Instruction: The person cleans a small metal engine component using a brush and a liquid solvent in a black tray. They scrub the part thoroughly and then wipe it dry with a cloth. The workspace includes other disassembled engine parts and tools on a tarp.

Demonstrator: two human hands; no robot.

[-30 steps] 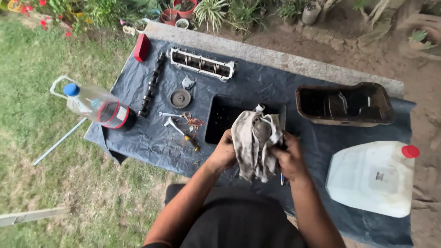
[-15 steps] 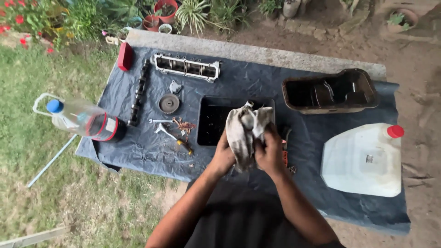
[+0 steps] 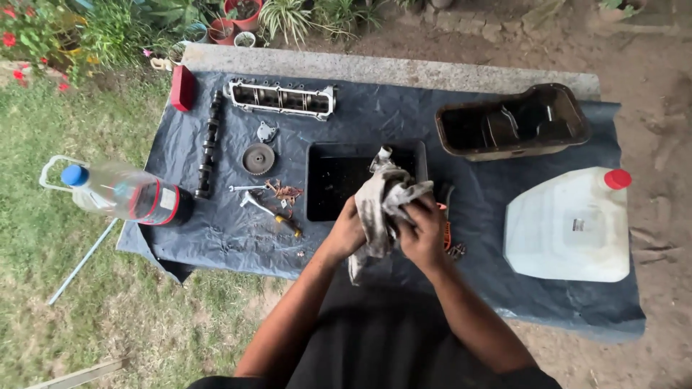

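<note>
I grip a grimy grey rag (image 3: 386,205) in both hands above the near edge of the worktop (image 3: 404,122), my left hand (image 3: 347,232) closed on its left side and my right hand (image 3: 424,234) clenched over its right folds; whatever is wrapped inside is hidden. Just behind the rag sits a shallow black tray (image 3: 339,180) on the dark plastic sheet (image 3: 216,230) covering the worktop. To my right lie a white plastic jug (image 3: 566,227) with a red cap and a dirty oil pan (image 3: 512,122). To my left are a small wrench (image 3: 256,204), a toothed gear (image 3: 258,158), a camshaft (image 3: 209,144), a metal engine cover (image 3: 281,99) and a clear bottle (image 3: 126,194) lying on its side at the sheet's edge.
</note>
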